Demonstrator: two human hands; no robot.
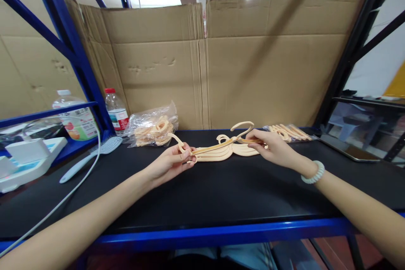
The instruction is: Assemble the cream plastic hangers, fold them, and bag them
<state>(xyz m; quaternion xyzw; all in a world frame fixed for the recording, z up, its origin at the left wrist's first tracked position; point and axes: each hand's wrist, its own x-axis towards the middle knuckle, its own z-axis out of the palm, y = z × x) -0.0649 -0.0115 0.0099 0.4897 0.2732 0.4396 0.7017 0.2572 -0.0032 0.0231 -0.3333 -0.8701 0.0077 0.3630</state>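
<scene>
Hanger (215, 147) – 1 held in 2 hands (173, 160) (274, 145), 2 bottles (116, 107) (77, 120), 1 hairbrush (109, 145)

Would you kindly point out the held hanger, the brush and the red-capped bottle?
Held hanger (215, 147), head view: middle of its bar.
Brush (109, 145), head view: broad bristle end.
Red-capped bottle (117, 118), head view: label.

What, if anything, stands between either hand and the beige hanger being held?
Nothing visible: the left hand and the right hand both grip the hanger directly. The other hangers lie behind it on the black tabletop.
</scene>
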